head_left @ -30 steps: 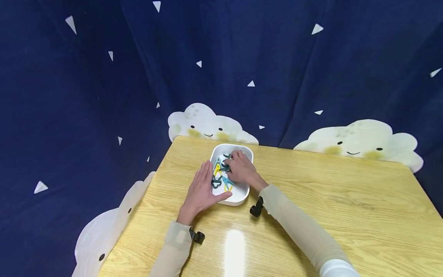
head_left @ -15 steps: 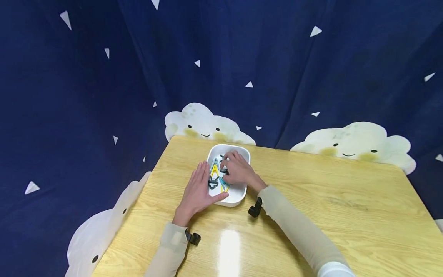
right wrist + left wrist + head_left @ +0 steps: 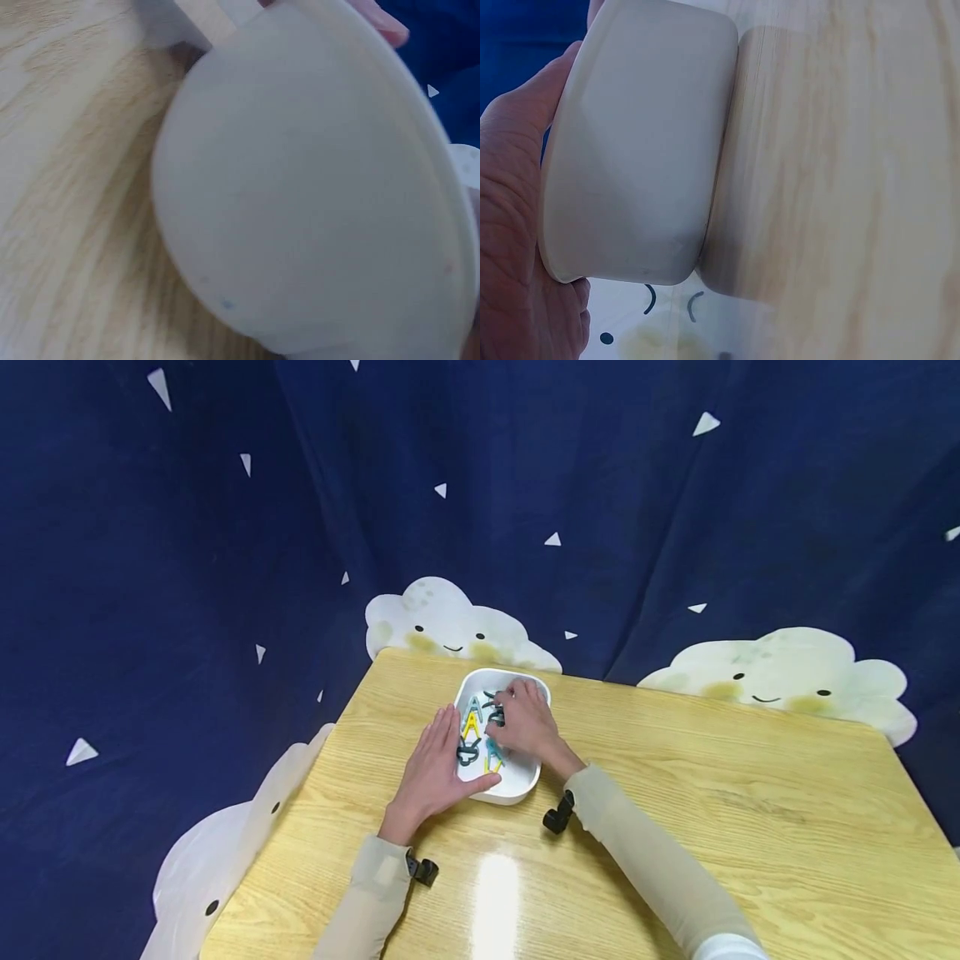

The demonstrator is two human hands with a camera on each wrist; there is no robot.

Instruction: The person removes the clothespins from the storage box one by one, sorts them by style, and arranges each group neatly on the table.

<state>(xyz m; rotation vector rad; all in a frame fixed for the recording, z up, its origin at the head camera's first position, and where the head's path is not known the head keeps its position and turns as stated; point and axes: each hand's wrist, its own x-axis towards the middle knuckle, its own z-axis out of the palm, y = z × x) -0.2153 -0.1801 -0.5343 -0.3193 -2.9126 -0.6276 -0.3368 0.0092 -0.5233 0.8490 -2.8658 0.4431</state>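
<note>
A white plastic box (image 3: 517, 789) stands on the table with several small clips in it. Along its left side is a column: a pale green clothespin (image 3: 474, 707), a yellow clothespin (image 3: 470, 725) and a dark green clip (image 3: 468, 752) with a looped outline. Nearer the front lie a blue clothespin (image 3: 494, 752) and a partly covered yellow clothespin (image 3: 493, 767). My left hand (image 3: 431, 772) rests on the box's left rim, fingers straight, thumb across the front corner. Inside the box, my right hand (image 3: 527, 722) pinches another dark green clip (image 3: 496, 717), its fingers partly hiding it.
The wooden table (image 3: 712, 810) extends to the right and toward me. A dark blue curtain (image 3: 480, 460) with white triangles and clouds hangs behind it. Small black cameras (image 3: 558, 817) are strapped to both wrists. Both wrist views mostly show the box's outer wall (image 3: 641, 142).
My right fingers have shifted slightly within the box, and the dark green clip at them has moved and turned. The blue clothespin stands more upright in view. My left hand stays on the rim.
</note>
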